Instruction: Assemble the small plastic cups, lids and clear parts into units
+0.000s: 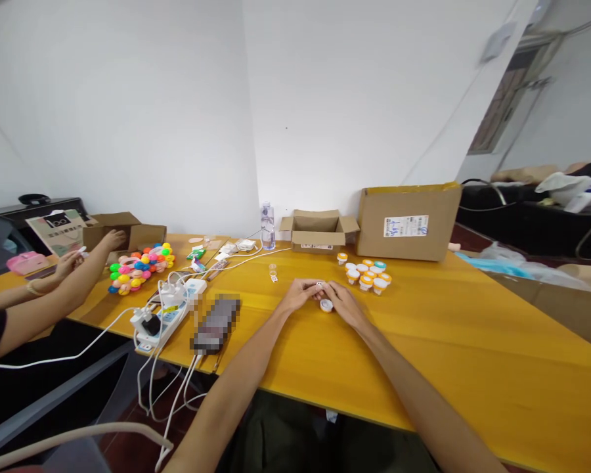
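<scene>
My left hand and my right hand meet at the middle of the yellow table, fingers curled together round a small white round piece. Just below it, against my right hand's fingers, sits a small white cup-like container. A cluster of several small white containers with orange and teal lids stands a little beyond and to the right of my right hand. A tiny clear piece lies beyond my left hand.
Two cardboard boxes and a water bottle stand at the wall. A power strip with cables and a blurred phone lie left. Another person's arms reach toward colourful balls and a box at far left.
</scene>
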Tool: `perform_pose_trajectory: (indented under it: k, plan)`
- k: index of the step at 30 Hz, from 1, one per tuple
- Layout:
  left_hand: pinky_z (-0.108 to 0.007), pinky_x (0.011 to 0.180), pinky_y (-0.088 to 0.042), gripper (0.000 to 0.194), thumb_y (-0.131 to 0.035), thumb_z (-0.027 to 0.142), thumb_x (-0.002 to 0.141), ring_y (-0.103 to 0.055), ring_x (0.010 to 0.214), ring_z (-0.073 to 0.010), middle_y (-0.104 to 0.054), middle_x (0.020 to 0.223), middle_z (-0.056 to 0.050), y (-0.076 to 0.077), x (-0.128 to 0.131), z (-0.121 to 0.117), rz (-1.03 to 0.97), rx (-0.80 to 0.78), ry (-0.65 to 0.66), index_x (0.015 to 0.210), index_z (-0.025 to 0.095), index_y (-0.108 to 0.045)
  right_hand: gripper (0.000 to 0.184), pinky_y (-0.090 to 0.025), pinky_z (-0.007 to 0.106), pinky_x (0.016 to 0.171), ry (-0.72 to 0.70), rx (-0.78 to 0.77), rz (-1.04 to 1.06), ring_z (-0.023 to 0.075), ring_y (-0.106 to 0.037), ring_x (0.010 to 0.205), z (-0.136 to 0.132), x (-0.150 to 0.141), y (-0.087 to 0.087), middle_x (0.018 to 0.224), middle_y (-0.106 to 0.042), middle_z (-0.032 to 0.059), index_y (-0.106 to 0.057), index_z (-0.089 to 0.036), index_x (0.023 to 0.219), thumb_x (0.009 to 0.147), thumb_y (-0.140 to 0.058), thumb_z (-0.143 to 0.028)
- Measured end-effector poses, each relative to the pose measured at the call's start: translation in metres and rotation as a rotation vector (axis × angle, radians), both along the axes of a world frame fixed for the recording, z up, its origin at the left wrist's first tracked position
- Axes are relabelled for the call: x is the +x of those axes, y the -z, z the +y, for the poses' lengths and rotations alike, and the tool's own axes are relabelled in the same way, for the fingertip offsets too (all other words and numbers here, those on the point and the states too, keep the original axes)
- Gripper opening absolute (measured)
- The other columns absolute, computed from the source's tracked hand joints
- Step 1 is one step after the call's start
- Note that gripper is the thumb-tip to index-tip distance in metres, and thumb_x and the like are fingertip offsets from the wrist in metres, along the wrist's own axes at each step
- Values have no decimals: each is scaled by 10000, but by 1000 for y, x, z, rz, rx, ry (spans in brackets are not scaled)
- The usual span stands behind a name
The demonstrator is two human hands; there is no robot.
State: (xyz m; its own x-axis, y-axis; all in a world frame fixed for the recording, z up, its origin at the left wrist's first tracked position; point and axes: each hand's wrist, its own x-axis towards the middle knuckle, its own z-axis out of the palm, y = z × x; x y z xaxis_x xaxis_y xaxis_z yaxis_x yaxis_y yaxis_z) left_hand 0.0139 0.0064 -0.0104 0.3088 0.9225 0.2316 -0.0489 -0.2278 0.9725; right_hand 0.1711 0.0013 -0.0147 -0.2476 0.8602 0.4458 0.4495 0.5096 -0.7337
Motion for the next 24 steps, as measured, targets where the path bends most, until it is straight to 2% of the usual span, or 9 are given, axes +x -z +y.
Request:
perform_pose_trajectory:
  k: [7,15,24]
  plan:
    - [-288,682,-491,448,-749,542,648,-601,646,-155,-719,728,-52,1,0,0,20,-9,18,848,141,-759,453,-465,333,671,-50,-78,41,224,-593,689,3,2,2,712,-670,48,-565,-231,689,857,-341,-587]
    - [-291,705,-481,438,-755,512,654,-593,666,-152,-708,722,-47,-6,0,-5,-8,-10,50,871,132,-760,482,-468,327,676,-91,-125,119,216,-581,694,4,0,0,689,-654,40,-543,-222,655,813,-357,-637]
    - [-287,709,-471,412,-737,512,680,-593,680,-157,-707,738,-46,-7,-3,-4,38,19,60,860,142,-756,474,-470,325,664,-109,-141,125,200,-573,667,7,0,-1,665,-641,28,-536,-221,631,831,-366,-616]
